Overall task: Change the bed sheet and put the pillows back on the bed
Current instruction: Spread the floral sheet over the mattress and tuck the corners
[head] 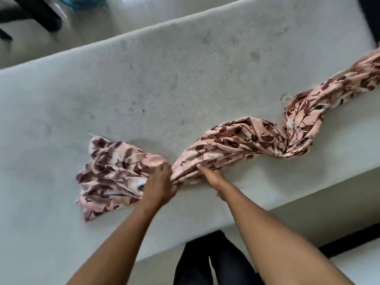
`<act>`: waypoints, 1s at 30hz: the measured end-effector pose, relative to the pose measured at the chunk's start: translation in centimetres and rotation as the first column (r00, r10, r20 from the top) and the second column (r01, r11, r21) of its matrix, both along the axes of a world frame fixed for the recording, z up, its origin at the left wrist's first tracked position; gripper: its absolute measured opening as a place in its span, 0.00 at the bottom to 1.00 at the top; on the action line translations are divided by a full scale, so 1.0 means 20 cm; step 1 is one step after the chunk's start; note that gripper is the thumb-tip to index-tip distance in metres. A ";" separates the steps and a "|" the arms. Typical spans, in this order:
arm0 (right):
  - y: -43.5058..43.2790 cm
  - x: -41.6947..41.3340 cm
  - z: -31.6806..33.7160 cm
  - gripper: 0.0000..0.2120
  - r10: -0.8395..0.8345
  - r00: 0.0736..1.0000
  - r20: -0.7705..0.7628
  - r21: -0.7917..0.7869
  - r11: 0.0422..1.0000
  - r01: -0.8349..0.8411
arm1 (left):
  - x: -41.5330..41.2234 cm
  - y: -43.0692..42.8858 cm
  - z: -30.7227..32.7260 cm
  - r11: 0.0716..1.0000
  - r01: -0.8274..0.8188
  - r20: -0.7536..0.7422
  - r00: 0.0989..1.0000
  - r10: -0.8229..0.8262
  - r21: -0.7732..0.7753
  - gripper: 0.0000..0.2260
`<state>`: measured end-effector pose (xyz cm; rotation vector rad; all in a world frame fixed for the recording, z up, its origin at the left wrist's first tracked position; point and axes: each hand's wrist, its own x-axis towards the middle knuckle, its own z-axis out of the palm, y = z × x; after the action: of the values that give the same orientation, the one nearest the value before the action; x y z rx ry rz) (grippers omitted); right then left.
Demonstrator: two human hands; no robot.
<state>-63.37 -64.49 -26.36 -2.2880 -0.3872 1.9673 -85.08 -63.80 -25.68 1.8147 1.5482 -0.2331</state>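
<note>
Through the head camera, I judged the step to be opening out the floral bed sheet [236, 140] over the bare mattress [144, 79]. To do it well, I would have found one hem, drawn the hands apart along the mattress's near edge, and shaken the twist out before tucking. The left hand [160, 182] was clamped round the sheet's gathered waist. The right hand [211, 177] sat just beside it, thumb on top and fingers buried in the folds, pinching them. The sheet lay roped along the mattress's near half, pink with dark brown leaves. One end fanned toward the mattress's left and the other trailed to its right.
</note>
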 end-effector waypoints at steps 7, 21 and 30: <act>-0.13 -0.32 -0.09 0.58 -0.326 0.943 0.066 0.081 0.944 0.321 | -0.20 -0.03 0.22 0.767 -0.205 0.109 0.935 0.337 -0.608 0.12; -0.12 -1.06 -0.17 0.36 -0.087 0.835 0.544 0.078 0.996 0.053 | -1.27 0.06 -0.15 0.922 0.381 -0.212 0.909 -0.359 0.070 0.12; 0.38 -2.08 -0.34 0.37 -0.332 0.937 -0.104 0.283 0.894 0.348 | -2.33 0.17 0.19 0.857 -0.256 -0.273 0.873 0.404 0.448 0.12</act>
<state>-104.90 -56.96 -33.12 -1.9557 -0.2361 1.6652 -131.64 -60.47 -21.93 1.8243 2.2867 -0.0833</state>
